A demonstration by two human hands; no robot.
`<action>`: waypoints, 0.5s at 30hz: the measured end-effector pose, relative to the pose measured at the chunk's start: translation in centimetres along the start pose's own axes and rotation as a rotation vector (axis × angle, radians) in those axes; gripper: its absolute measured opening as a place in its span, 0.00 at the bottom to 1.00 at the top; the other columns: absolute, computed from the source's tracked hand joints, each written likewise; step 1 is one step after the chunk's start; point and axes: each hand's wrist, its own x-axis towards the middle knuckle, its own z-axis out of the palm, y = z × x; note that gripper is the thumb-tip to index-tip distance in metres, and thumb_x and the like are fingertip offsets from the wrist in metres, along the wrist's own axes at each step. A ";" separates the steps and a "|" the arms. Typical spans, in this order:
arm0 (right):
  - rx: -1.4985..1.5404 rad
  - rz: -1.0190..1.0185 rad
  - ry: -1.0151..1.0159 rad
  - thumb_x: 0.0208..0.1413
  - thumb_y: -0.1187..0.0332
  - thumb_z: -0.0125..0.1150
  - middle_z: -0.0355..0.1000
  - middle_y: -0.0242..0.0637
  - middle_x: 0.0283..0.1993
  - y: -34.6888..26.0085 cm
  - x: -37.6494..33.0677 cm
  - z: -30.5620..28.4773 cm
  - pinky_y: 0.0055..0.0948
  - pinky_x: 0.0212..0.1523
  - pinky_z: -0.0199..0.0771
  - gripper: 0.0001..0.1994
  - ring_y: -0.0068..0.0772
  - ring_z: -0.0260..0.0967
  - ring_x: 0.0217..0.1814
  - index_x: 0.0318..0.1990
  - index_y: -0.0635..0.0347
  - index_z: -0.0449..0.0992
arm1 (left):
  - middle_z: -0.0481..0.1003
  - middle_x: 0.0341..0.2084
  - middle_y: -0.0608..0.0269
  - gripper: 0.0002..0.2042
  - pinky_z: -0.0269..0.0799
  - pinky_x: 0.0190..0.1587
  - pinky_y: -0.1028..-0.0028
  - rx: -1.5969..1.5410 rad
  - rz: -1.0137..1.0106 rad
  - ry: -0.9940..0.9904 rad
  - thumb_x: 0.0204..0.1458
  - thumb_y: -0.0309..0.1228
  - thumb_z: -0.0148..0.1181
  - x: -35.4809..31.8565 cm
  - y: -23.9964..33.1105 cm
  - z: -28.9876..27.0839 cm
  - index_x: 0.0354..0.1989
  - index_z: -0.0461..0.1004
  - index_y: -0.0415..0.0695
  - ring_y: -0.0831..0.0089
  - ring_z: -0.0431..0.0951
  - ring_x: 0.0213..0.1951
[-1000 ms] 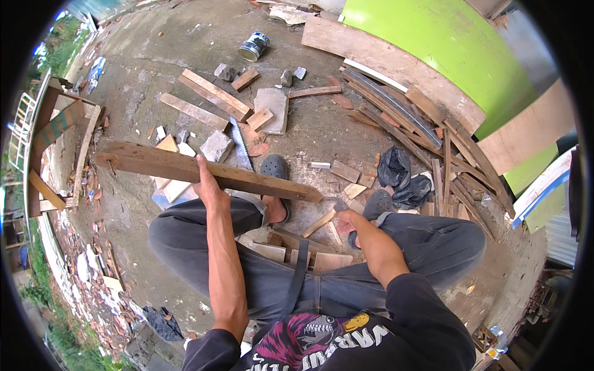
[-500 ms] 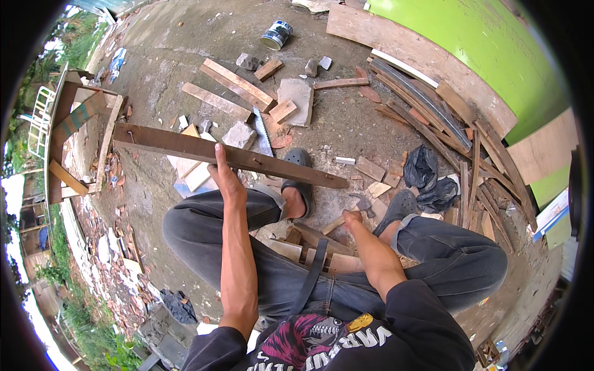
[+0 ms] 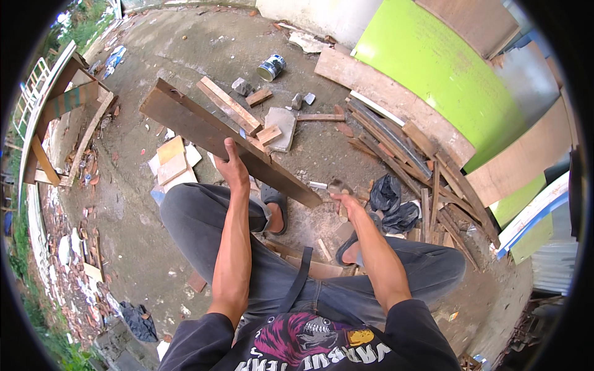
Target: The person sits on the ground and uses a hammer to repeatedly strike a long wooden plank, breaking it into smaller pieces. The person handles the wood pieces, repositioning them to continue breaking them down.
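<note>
A long dark brown wooden plank [image 3: 192,127] slants across the view from upper left down toward the middle. My left hand [image 3: 234,166] is closed on its near edge, thumb up against the face. Just right of the plank's lower end, my right hand [image 3: 348,204] grips a hammer by its wooden handle [image 3: 343,215]. The hammer's head [image 3: 338,187] shows above my fingers, a little blurred. Both hands are raised in front of my bent knees. Behind the plank, part of my left clog [image 3: 275,204] shows.
Wood offcuts [image 3: 230,105], a flat grey slab [image 3: 281,128] and a paint can [image 3: 271,67] lie on the ground ahead. At the right are stacked boards [image 3: 396,142], black plastic bags [image 3: 393,207] and a green panel [image 3: 427,74]. A wooden frame [image 3: 68,117] stands at far left.
The plank has tilted more steeply, its far end swinging up and away. My right hand has lifted the hammer from low between my feet to beside the plank's lower end. The view has shifted right.
</note>
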 end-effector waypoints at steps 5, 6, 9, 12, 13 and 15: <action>-0.111 -0.488 -0.129 0.56 0.63 0.61 0.64 0.28 0.24 -13.0 -15.7 4.3 0.25 0.16 0.65 0.13 0.21 0.62 0.17 0.44 0.59 0.69 | 0.75 0.39 0.61 0.26 0.69 0.45 0.72 0.007 0.006 -0.095 0.55 0.49 0.64 -0.1 1.0 1.2 0.48 0.71 0.36 0.72 0.73 0.40; -0.184 -0.528 -0.103 0.58 0.62 0.59 0.63 0.27 0.24 -14.8 -19.0 5.0 0.24 0.16 0.64 0.14 0.20 0.61 0.17 0.46 0.59 0.69 | 0.75 0.39 0.61 0.26 0.69 0.45 0.72 -0.008 0.035 -0.107 0.54 0.48 0.65 -0.6 1.4 1.9 0.48 0.71 0.37 0.72 0.73 0.40; -0.352 -0.650 -0.007 0.61 0.58 0.55 0.63 0.26 0.24 -17.1 -26.4 7.9 0.24 0.17 0.65 0.15 0.19 0.61 0.17 0.46 0.59 0.68 | 0.74 0.37 0.62 0.24 0.69 0.45 0.72 -0.055 0.109 -0.169 0.54 0.46 0.66 -2.4 3.5 3.8 0.48 0.70 0.38 0.72 0.73 0.40; -0.456 -0.766 0.088 0.63 0.53 0.53 0.65 0.32 0.24 -17.3 -29.7 10.3 0.28 0.23 0.66 0.18 0.24 0.64 0.22 0.43 0.62 0.69 | 0.75 0.36 0.61 0.25 0.70 0.45 0.71 -0.018 0.140 -0.182 0.53 0.47 0.67 -3.4 3.3 4.9 0.48 0.69 0.38 0.71 0.74 0.40; -0.519 -0.866 0.140 0.63 0.53 0.53 0.65 0.34 0.24 -17.1 -29.7 10.6 0.30 0.25 0.66 0.19 0.26 0.65 0.23 0.43 0.63 0.69 | 0.75 0.37 0.59 0.28 0.70 0.45 0.70 -0.013 0.158 -0.195 0.51 0.50 0.67 -3.7 3.2 5.2 0.48 0.69 0.38 0.70 0.74 0.41; -0.556 -1.019 0.191 0.64 0.52 0.53 0.67 0.38 0.24 -16.7 -29.9 11.5 0.33 0.29 0.66 0.20 0.30 0.65 0.24 0.43 0.65 0.68 | 0.74 0.39 0.59 0.31 0.68 0.48 0.69 0.010 0.139 -0.236 0.52 0.55 0.63 -4.5 3.9 5.3 0.50 0.69 0.38 0.70 0.73 0.43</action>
